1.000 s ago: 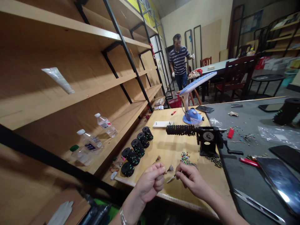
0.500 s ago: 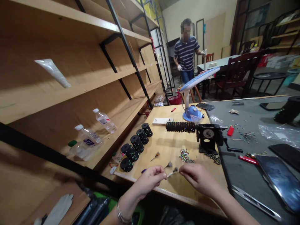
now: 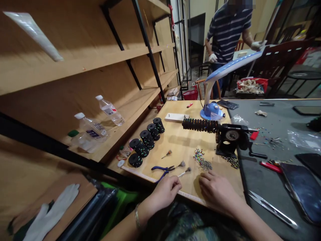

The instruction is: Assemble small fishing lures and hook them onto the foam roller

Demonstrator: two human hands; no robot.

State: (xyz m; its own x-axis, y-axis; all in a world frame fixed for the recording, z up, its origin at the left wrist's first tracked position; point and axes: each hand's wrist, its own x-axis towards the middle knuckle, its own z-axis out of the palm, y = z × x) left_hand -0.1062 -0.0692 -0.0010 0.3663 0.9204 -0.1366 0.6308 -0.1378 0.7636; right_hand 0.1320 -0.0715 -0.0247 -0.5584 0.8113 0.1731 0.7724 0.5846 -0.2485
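Observation:
My left hand [image 3: 167, 190] is at the front edge of the wooden board, its fingers closed in a pinch. What it pinches is too small to make out. My right hand [image 3: 219, 190] rests on the board with bent fingers, its tips at the near end of a heap of small metal pieces [image 3: 207, 165]. Colourful small beads [image 3: 198, 154] lie just beyond that heap. Left of it are two small brushes, a grey-tipped brush [image 3: 182, 164] and a white-handled brush [image 3: 185, 172]. Blue-handled pliers [image 3: 163, 169] lie beyond my left hand.
A black hand-cranked winder [image 3: 229, 139] carries a black ribbed roll [image 3: 200, 125]. Several black spools [image 3: 147, 139] line the board's left side. A blue lamp [image 3: 210, 110] stands behind. Tweezers [image 3: 273, 210] lie right. Bottles [image 3: 111, 112] stand on the shelf. A co-worker [image 3: 228, 33] stands beyond.
My hands have drawn apart a little; the right has moved down to the metal pieces. The pliers now show more fully. The view has tilted down, and the co-worker appears nearer.

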